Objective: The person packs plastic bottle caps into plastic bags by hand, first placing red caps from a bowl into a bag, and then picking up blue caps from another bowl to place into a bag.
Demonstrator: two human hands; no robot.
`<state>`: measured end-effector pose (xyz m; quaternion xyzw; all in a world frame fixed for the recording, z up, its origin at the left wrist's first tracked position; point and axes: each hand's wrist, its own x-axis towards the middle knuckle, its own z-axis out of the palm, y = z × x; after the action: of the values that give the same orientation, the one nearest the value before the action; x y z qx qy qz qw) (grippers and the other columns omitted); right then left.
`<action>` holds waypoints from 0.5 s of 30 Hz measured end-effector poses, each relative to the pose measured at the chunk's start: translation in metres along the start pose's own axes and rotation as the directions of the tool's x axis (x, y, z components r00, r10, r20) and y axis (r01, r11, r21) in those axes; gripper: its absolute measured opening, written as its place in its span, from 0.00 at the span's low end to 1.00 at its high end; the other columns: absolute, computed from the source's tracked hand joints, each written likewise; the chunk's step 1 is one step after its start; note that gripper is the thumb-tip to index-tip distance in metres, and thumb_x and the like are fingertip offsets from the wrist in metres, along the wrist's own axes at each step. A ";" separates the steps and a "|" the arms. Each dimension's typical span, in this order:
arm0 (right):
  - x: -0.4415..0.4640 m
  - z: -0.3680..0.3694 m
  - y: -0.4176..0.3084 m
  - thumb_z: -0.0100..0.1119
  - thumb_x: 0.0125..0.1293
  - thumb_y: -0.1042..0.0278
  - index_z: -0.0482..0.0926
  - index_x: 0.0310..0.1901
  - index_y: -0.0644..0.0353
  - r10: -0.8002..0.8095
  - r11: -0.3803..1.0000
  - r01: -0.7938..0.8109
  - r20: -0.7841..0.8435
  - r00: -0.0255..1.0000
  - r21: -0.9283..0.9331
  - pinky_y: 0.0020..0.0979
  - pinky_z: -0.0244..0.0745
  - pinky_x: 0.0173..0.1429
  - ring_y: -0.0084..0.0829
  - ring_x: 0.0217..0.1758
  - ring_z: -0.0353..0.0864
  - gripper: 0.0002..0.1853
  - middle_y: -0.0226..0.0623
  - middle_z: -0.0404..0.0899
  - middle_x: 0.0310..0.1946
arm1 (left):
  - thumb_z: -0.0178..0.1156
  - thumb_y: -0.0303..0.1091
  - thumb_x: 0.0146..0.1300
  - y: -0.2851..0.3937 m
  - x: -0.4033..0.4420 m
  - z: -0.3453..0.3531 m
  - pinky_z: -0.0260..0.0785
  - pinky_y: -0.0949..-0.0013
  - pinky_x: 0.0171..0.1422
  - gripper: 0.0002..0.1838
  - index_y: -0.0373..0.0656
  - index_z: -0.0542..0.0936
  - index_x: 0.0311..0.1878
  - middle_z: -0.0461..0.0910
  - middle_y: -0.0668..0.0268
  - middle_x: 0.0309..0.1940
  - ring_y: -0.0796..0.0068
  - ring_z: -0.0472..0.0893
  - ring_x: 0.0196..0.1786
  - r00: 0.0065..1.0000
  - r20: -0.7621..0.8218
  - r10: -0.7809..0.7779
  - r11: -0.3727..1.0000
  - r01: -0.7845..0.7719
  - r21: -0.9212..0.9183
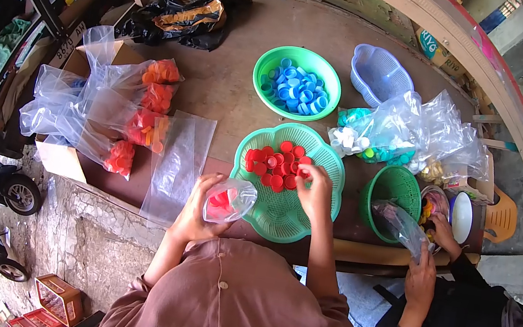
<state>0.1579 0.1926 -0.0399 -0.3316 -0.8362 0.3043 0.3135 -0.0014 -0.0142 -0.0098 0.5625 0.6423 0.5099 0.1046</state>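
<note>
My left hand (194, 211) is wrapped round a clear plastic bag (238, 199) with its mouth open and red caps inside. Just right of it, a green scalloped basket (326, 167) holds a pile of red caps (278, 164). At the pile's right edge is my right hand (315, 189), its fingertips pinched together by the caps; what they hold is too small to make out. Flat empty plastic bags (180, 164) lie left of my left hand.
A green bowl (262, 71) of blue caps and a purple basket (381, 76) stand behind. Filled bags (156, 95) lie left, others (397, 127) right. At the right, a co-worker's hands (421, 278) hold a bag beside a green basket (395, 198).
</note>
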 end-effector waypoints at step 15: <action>-0.003 0.031 0.005 0.62 0.45 0.72 0.78 0.25 0.59 -0.044 0.952 0.112 0.236 0.971 -0.283 0.36 0.69 0.31 0.36 0.26 0.75 0.04 0.39 0.72 0.22 | 0.68 0.26 0.31 -0.002 -0.001 -0.002 0.60 0.57 0.60 0.44 0.37 0.60 0.58 0.66 0.49 0.52 0.49 0.66 0.56 1.000 -0.019 -0.011 1.000 0.011 -0.014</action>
<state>0.1393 0.1838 -0.0639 -0.3040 -0.9150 0.1995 0.1750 -0.0034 -0.0157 -0.0111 0.5533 0.6428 0.5192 0.1052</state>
